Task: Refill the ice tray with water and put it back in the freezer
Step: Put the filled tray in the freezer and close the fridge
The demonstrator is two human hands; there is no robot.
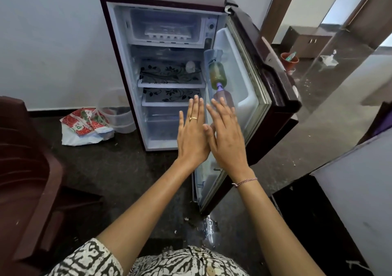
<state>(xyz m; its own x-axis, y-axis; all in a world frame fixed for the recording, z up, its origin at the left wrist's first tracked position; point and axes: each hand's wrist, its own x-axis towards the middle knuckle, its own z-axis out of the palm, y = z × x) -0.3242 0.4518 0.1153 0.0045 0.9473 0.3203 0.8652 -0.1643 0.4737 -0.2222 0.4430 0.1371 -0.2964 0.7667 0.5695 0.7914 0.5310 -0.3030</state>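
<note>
Chair: dark brown moulded plastic chair at the far left, on the dark floor.
Bag: crumpled red, white and green printed plastic bag on the floor by the wall; its lettering is too small to read.
Tub: clear round plastic tub, just beside the bag and the fridge's left side.
Fridge: small maroon single-door fridge, standing open against the white wall; no brand mark can be read.
Ice tray: white plastic ice tray, lying flat in the freezer compartment at the top of the fridge; whether it holds water cannot be told.
Shelves: two shelves with black floral mats below the freezer.
Left hand: flat, fingers straight, grasping nothing, gold ring on one finger.
Right hand: likewise flat and released, its thumb touching the left hand; a thin bracelet at the wrist.
Door: swung open to the right, carrying a yellow-green bottle and a clear bottle with a purple cap.
Bucket: terracotta bucket, far right.
</note>
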